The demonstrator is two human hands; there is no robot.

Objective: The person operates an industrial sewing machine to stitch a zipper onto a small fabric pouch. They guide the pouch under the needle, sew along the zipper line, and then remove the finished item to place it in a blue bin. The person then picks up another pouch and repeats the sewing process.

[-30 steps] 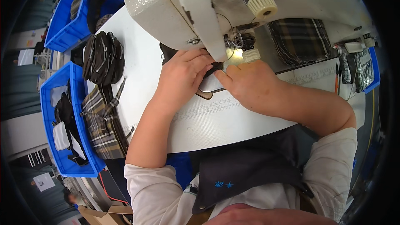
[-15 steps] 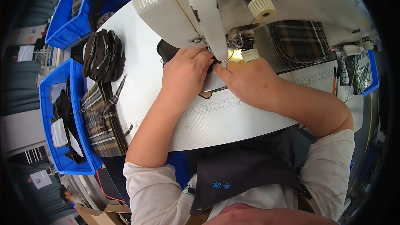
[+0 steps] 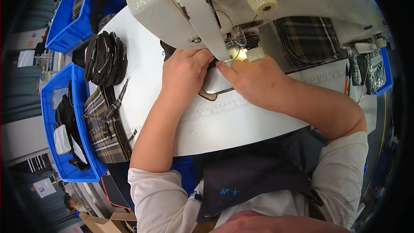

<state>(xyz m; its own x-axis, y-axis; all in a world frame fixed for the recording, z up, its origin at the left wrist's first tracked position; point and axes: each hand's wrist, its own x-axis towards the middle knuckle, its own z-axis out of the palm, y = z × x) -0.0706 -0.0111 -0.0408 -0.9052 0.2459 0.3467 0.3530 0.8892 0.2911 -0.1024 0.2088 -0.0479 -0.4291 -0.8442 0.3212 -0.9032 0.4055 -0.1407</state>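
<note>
Under the head of a white sewing machine (image 3: 172,11), a piece of black fabric (image 3: 168,50) lies partly hidden by my hands. My left hand (image 3: 185,71) is closed on it, fingers bent together at the left of the lit needle area. From the right, my right hand (image 3: 258,80) reaches in, its thumb and forefinger against the fabric close to the left fingertips; its other fingers are mostly hidden behind the machine parts. A small curved tan-edged piece (image 3: 208,96) sticks out below the metal plate, between my wrists.
At the left are a stack of dark zippered pieces (image 3: 105,58), plaid fabric (image 3: 105,133) and a blue bin (image 3: 64,174) with black and white pieces. More plaid fabric (image 3: 306,39) lies under the machine arm. A ruler strip (image 3: 202,111) crosses the white table (image 3: 202,138).
Both hands have shifted slightly left in the picture, as has the sewing machine. More of the tan-edged piece shows. The hands remain at the black fabric.
</note>
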